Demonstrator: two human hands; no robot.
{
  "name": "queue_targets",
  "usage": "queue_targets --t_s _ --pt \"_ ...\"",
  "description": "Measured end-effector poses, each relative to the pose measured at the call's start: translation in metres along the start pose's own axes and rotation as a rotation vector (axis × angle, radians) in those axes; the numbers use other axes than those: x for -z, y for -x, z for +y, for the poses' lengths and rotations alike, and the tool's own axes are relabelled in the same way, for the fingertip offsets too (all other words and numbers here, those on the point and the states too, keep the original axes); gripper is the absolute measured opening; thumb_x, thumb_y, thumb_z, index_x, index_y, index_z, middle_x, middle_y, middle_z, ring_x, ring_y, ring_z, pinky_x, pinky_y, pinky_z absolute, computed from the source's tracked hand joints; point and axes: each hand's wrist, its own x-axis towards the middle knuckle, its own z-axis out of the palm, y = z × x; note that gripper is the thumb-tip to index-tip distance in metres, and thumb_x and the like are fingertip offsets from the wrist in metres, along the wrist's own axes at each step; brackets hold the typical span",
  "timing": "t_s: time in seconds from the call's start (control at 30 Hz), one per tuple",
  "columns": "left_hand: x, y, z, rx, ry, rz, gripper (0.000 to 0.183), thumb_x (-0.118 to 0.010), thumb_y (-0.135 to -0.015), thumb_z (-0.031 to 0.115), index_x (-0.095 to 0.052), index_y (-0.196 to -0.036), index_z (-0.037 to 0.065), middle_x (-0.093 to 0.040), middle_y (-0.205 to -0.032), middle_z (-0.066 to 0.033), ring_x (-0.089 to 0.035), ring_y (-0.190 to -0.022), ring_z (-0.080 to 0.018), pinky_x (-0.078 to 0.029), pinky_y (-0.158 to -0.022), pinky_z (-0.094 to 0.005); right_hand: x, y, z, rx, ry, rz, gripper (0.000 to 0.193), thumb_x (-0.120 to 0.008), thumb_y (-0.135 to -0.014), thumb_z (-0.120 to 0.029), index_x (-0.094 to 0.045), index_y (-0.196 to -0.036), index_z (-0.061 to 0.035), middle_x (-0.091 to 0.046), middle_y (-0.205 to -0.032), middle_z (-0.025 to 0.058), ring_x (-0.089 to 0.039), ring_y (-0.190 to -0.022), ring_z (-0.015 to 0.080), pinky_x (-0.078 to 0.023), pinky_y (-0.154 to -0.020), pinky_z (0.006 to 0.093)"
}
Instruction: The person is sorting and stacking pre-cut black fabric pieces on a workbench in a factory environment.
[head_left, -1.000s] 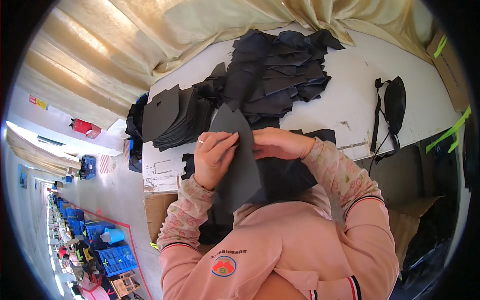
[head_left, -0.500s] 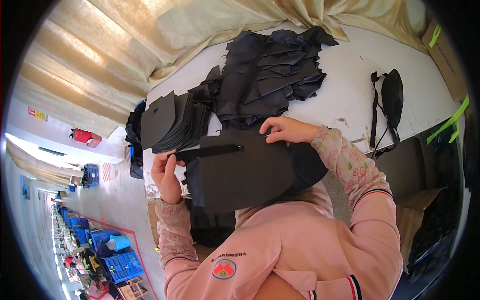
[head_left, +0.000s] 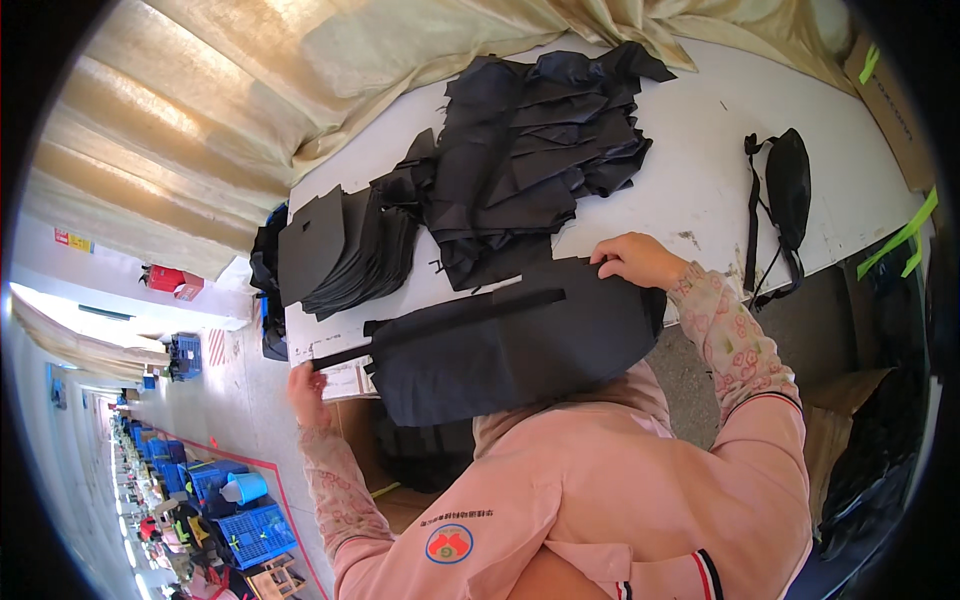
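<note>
Along a white table's [head_left: 690, 150] near edge, a black strap [head_left: 450, 320] now stretches farther left — its end pinched by the left hand [head_left: 309, 394] — while the black panel [head_left: 580, 335], pinched at its far edge by the right hand [head_left: 645, 262], sits farther right, exposing dark cloth [head_left: 430, 385].

The left hand [head_left: 309, 394] is blurred, and its fingers cover one end of the black strap [head_left: 450, 321]. On the right hand [head_left: 643, 262], most fingertips are out of sight where it meets the upper edge of the black panel [head_left: 570, 350]. The curtain [head_left: 230, 120] is cut off at the top, and the cardboard box [head_left: 884, 115] fades into the dark rim. Beyond the blue crates [head_left: 256, 535], small items are too tiny to tell.
</note>
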Motion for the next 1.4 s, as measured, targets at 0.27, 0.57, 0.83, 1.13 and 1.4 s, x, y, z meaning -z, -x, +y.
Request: queue_targets --t_s 0.27,0.57,0.83,1.13,1.4 --pt "-0.176 0.032 0.018 -0.471 -0.665 -0.72 0.036 -0.07 -0.087 0.023 -0.062 -0.117 0.006 -0.064 -0.117 -0.0097 -0.058 -0.113 -0.0239 -0.044 -0.095 -0.0345 0.003 0.021 -0.014 0.01 0.009 0.044 0.021 -0.069 -0.082 -0.021 -0.068 -0.099 -0.0094 -0.07 -0.089 0.0113 -0.066 -0.084 0.0309 -0.05 -0.076 0.0398" --pt "-0.352 0.068 -0.007 -0.106 -0.643 -1.631 0.048 -0.077 -0.082 0.024 -0.061 -0.12 0.001 -0.066 -0.112 -0.0071 -0.058 -0.103 -0.0139 -0.046 -0.091 -0.0296 -0.005 0.031 -0.039 0.08 0.011 0.163 0.019 -0.07 -0.082 -0.019 -0.064 -0.094 -0.007 -0.068 -0.086 0.0104 -0.065 -0.084 0.0324 -0.048 -0.074 0.0423" --pt "-0.365 0.08 -0.021 -0.058 -0.581 -1.757 0.047 -0.079 -0.077 0.015 -0.06 -0.116 -0.002 -0.066 -0.1 -0.0036 -0.057 -0.092 -0.0125 -0.046 -0.087 -0.0284 -0.028 0.037 -0.066 0.11 0.518 0.194 0.044 -0.079 -0.069 -0.036 -0.056 -0.092 -0.0069 -0.065 -0.083 0.0069 -0.063 -0.08 0.0249 -0.037 -0.082 0.0384" --pt "-0.363 0.083 -0.017 -0.077 -0.595 -1.757 0.057 -0.08 -0.072 0.009 -0.055 -0.122 0.0 -0.064 -0.107 -0.0047 -0.056 -0.099 -0.0141 -0.044 -0.092 -0.0289 -0.03 0.037 -0.067 0.087 0.476 0.24 0.044 -0.08 -0.068 -0.033 -0.057 -0.093 -0.0067 -0.065 -0.079 0.0067 -0.065 -0.077 0.0249 -0.038 -0.079 0.0406" --pt "-0.362 0.088 -0.012 0.065 -0.475 -1.788 0.062 -0.078 -0.072 -0.001 -0.051 -0.128 0.002 -0.06 -0.113 -0.001 -0.053 -0.106 -0.0111 -0.042 -0.097 -0.0272 -0.031 0.042 -0.073 0.066 0.509 0.287 0.041 -0.08 -0.067 -0.03 -0.056 -0.091 -0.0074 -0.064 -0.076 0.0063 -0.064 -0.076 0.0241 -0.037 -0.079 0.0396"
